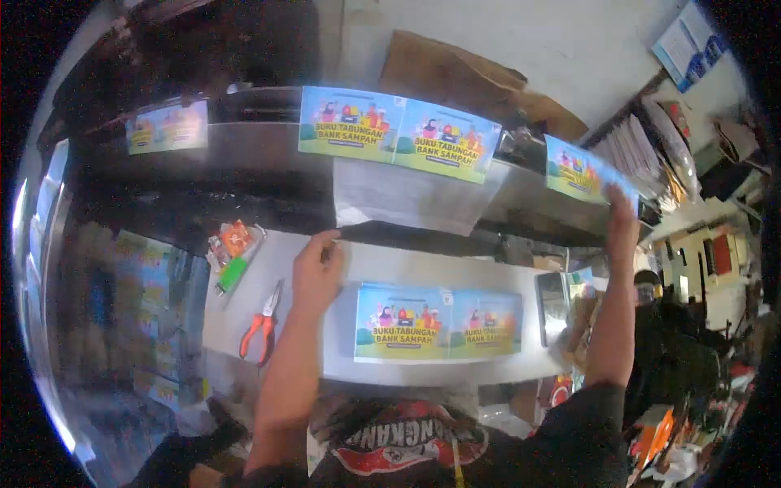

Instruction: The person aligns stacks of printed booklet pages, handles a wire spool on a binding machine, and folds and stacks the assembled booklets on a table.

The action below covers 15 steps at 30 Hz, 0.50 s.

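My right hand [622, 213] reaches out to the right, its fingers at the lower right corner of a blurred printed booklet cover [576, 172]. My left hand [317, 268] hovers over the white board with loosely bent fingers, thumb and forefinger apart, and nothing visible in it. Just right of it, a printed cover sheet [399, 333] with two side-by-side "Buku Tabungan Bank Sampah" designs lies on the white board [342, 358]. A similar double cover [350, 130] sits further back on the dark machine-like ledge.
Red-handled pliers [259, 337] and a green lighter [233, 275] lie at the board's left. Near its right edge is a phone-like dark object [553, 309]. Another cover [167, 128] rests on the ledge's far left. Stacked printed sheets [150, 285] stand at left.
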Each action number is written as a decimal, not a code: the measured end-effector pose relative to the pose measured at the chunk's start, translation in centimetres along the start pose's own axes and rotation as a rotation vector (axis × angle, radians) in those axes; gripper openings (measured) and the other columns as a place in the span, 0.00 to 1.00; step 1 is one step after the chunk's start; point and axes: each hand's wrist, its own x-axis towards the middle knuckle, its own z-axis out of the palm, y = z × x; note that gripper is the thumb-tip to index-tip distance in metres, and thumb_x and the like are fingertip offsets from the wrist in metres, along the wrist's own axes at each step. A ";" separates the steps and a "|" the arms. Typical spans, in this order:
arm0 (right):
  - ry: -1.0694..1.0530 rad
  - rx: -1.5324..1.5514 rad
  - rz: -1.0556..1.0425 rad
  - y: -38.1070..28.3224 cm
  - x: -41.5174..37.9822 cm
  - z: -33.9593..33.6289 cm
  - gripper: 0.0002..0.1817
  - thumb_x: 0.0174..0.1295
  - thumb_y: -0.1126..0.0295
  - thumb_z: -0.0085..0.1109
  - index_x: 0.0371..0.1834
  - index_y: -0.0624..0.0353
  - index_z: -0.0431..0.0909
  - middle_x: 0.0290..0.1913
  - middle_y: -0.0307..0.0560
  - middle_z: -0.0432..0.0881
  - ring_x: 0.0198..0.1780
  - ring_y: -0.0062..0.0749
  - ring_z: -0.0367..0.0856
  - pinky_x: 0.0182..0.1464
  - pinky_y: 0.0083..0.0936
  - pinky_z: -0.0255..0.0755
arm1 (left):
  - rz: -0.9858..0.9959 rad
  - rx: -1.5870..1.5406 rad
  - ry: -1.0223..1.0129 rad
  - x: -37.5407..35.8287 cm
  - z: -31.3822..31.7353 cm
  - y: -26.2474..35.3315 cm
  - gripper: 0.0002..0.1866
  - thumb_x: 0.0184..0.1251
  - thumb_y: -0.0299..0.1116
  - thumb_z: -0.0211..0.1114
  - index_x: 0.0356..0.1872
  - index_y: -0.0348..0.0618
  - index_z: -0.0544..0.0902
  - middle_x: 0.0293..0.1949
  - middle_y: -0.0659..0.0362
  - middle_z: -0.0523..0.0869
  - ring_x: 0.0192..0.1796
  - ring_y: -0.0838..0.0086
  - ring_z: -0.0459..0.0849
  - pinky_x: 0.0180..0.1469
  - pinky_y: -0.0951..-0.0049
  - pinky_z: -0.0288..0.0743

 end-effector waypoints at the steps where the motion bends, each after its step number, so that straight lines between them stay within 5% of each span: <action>1: -0.035 -0.015 -0.035 -0.8 -1.1 0.4 0.27 0.60 0.85 0.48 0.63 0.55 0.76 0.64 0.50 0.78 0.69 0.48 0.71 0.71 0.38 0.64 | 0.009 0.005 0.000 0.0 0.2 -0.1 0.13 0.67 0.33 0.65 0.51 0.42 0.82 0.38 0.53 0.87 0.42 0.71 0.85 0.46 0.70 0.78; 4: -0.143 -0.039 0.048 -2.7 -4.7 1.8 0.27 0.58 0.84 0.54 0.63 0.54 0.76 0.63 0.53 0.78 0.68 0.53 0.72 0.70 0.40 0.65 | -0.026 -0.034 -0.009 0.2 0.9 -0.9 0.14 0.66 0.33 0.66 0.51 0.42 0.83 0.39 0.52 0.87 0.41 0.70 0.86 0.46 0.70 0.80; 5: -0.200 0.039 0.040 -2.3 -5.2 2.3 0.28 0.58 0.84 0.55 0.64 0.55 0.76 0.62 0.55 0.79 0.65 0.53 0.74 0.69 0.41 0.66 | -0.004 0.012 -0.029 0.3 0.9 -1.0 0.15 0.66 0.33 0.62 0.53 0.43 0.82 0.43 0.49 0.88 0.42 0.58 0.88 0.47 0.64 0.81; 10: -0.386 0.207 -0.009 -10.3 -8.1 1.2 0.13 0.64 0.74 0.57 0.51 0.63 0.80 0.54 0.57 0.81 0.56 0.54 0.80 0.59 0.41 0.73 | 0.079 0.063 0.034 0.2 0.8 -0.4 0.14 0.66 0.35 0.64 0.51 0.44 0.82 0.39 0.51 0.87 0.38 0.60 0.87 0.42 0.64 0.81; 15: -0.478 0.371 -0.056 -20.8 -11.4 0.4 0.12 0.60 0.76 0.61 0.47 0.65 0.79 0.46 0.56 0.80 0.49 0.51 0.79 0.55 0.40 0.72 | 0.093 -0.089 0.078 -0.1 0.6 0.8 0.14 0.67 0.30 0.65 0.52 0.39 0.81 0.42 0.51 0.87 0.43 0.65 0.87 0.48 0.68 0.80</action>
